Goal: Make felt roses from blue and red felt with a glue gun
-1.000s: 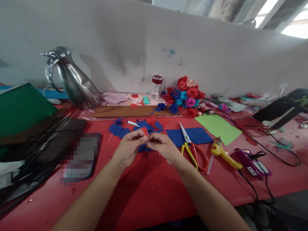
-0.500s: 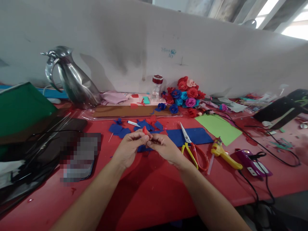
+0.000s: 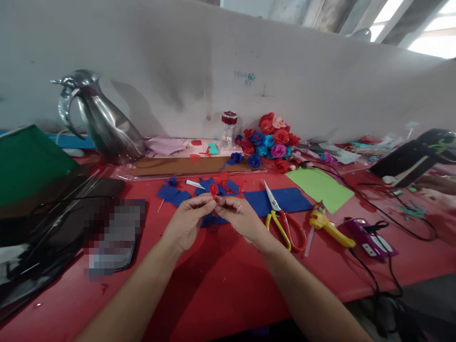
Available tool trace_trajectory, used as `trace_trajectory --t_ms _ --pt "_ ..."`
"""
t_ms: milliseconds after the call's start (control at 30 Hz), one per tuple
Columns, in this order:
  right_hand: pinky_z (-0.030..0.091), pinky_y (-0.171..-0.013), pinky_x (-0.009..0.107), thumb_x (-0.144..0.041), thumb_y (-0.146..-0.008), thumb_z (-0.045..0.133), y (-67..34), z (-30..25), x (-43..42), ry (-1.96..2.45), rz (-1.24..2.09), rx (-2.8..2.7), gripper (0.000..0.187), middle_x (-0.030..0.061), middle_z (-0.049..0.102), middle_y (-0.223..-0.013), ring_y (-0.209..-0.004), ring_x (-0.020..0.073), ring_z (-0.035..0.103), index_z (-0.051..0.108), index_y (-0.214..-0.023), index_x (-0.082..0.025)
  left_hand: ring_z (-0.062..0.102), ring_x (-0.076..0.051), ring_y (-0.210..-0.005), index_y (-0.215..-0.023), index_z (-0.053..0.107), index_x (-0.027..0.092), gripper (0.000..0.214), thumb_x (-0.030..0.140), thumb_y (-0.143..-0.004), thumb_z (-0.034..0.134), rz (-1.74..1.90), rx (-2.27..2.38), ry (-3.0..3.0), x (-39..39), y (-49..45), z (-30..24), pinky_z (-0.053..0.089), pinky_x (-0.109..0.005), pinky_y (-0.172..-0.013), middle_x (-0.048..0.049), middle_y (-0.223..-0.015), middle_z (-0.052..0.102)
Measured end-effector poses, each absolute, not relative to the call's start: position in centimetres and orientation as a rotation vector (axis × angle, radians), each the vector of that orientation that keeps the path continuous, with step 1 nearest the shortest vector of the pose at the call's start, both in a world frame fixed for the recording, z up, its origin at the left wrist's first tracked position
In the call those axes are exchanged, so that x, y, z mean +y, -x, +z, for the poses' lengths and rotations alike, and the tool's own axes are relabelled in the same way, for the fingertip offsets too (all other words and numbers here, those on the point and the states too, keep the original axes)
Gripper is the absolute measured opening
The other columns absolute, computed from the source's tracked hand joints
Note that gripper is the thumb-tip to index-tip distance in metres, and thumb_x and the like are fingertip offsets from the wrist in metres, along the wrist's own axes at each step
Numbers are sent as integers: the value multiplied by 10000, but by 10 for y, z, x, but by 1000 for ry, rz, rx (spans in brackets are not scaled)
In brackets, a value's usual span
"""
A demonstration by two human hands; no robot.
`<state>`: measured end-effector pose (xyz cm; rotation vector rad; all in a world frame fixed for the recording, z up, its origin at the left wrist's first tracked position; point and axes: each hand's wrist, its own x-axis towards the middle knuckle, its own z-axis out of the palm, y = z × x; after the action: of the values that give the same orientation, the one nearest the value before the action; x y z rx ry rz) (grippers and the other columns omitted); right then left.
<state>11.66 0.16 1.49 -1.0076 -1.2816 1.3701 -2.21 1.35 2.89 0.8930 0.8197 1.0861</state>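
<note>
Between my two hands is a small red paper flower bud [image 3: 213, 189], its folded top standing above the fingertips. My left hand [image 3: 188, 217] pinches its lower part from the left, thumb against fingers. From the right, the fingertips of my right hand [image 3: 244, 218] are closed on the bud's base, which they mostly hide. Cut blue paper pieces [image 3: 169, 193] and red scraps [image 3: 223, 178] lie just behind the hands, with a white marker-like stick [image 3: 194, 184] among them. To the right, a folded blue paper strip [image 3: 294, 199] lies under the blades of red-and-yellow scissors [image 3: 280, 213].
Right of the scissors lie a yellow glue gun [image 3: 329, 225], a purple power strip [image 3: 370, 240] with cables, and a green sheet [image 3: 320, 187]. Paper roses [image 3: 280, 137], a jar [image 3: 228, 130] and a steel jug [image 3: 103, 118] stand behind. A phone [image 3: 117, 237] lies left. Another person's hand [image 3: 436, 184] shows at far right.
The red bud now stands more upright and shows more above my fingertips, as my fingers have shifted around its base. The view has turned slightly right, and another person's hand has appeared at the right edge.
</note>
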Motion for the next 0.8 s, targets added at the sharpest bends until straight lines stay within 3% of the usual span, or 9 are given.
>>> trace_trajectory --t_ms 300,500,800 --pt "424 -634 258 -300 -726 614 -120 28 -2 1161 1095 -1318 104 -19 610 -699 -656 122 547 590 -721 -199 523 -105 -638 -567 697 170 230 276 -453 866 1110 925 -783 15 20 28 408 -225 -658 8 -621 628" --pt "440 -657 263 -318 -715 662 -117 32 -7 1262 809 -1451 159 -1 616 -753 -695 134 552 562 -763 -204 511 -109 -611 -549 690 178 256 267 -401 879 1139 959 -790 10 13 25 400 -228 -640 18 -556 612" --pt "466 -658 274 -300 -750 643 -115 31 -8 1269 676 -1433 124 12 621 -710 -659 140 558 590 -697 -201 519 -133 -628 -587 701 176 215 325 -518 840 1080 915 -936 6 10 23 406 -261 -680 10 -567 609"
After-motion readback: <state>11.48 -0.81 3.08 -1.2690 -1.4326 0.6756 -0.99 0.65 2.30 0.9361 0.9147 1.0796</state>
